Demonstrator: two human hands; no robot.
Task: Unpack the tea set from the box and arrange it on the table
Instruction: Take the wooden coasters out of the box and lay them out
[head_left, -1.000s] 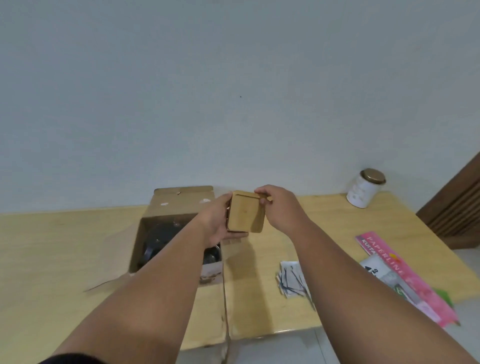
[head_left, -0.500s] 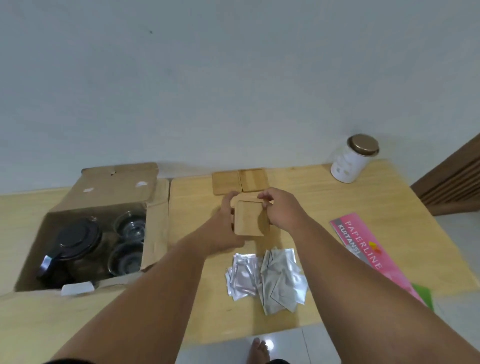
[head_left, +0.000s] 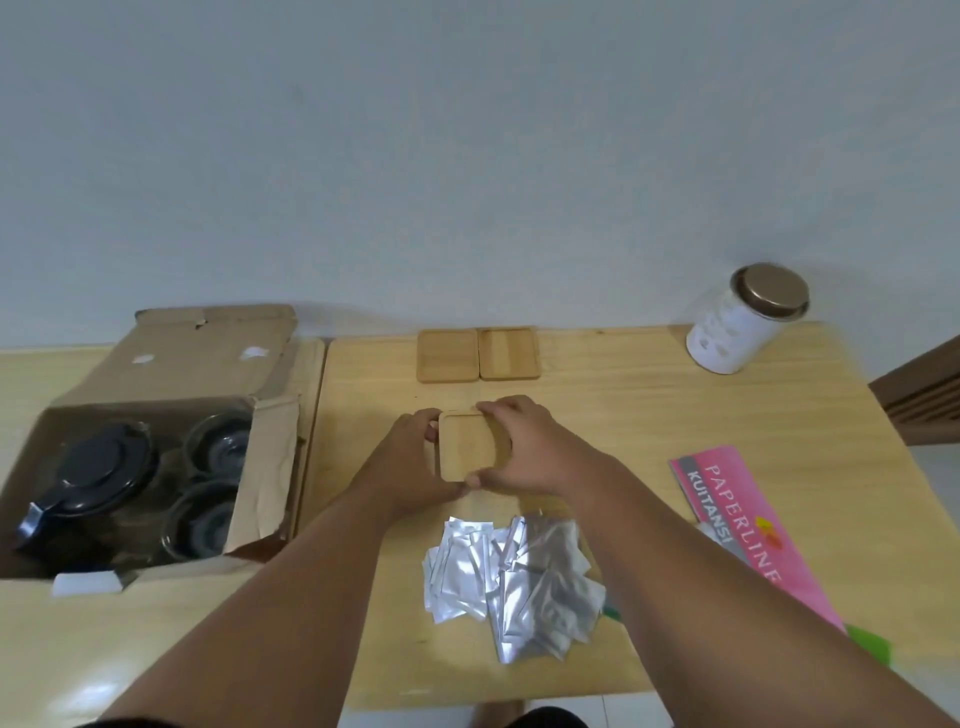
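Observation:
A small stack of square bamboo coasters (head_left: 465, 447) sits low over the middle of the wooden table (head_left: 649, 410). My left hand (head_left: 410, 462) grips its left side and my right hand (head_left: 524, 452) grips its right side, fingers curled over the far edge. Two more bamboo coasters (head_left: 448, 356) (head_left: 509, 353) lie side by side near the wall. The open cardboard box (head_left: 156, 374) stands at the left, holding a dark-lidded glass teapot (head_left: 98, 473) and two glass cups (head_left: 221, 449) (head_left: 200, 519).
A pile of silver foil sachets (head_left: 514, 577) lies in front of my hands. A white jar with a bronze lid (head_left: 743, 319) stands at the back right. A pink receipt book (head_left: 748, 525) lies at the right edge. The table's front edge is close to me.
The coaster stack came away from above the box, rightwards and down to the table's middle. Both hands kept their hold. The view dropped, revealing the two coasters near the wall and the sachets.

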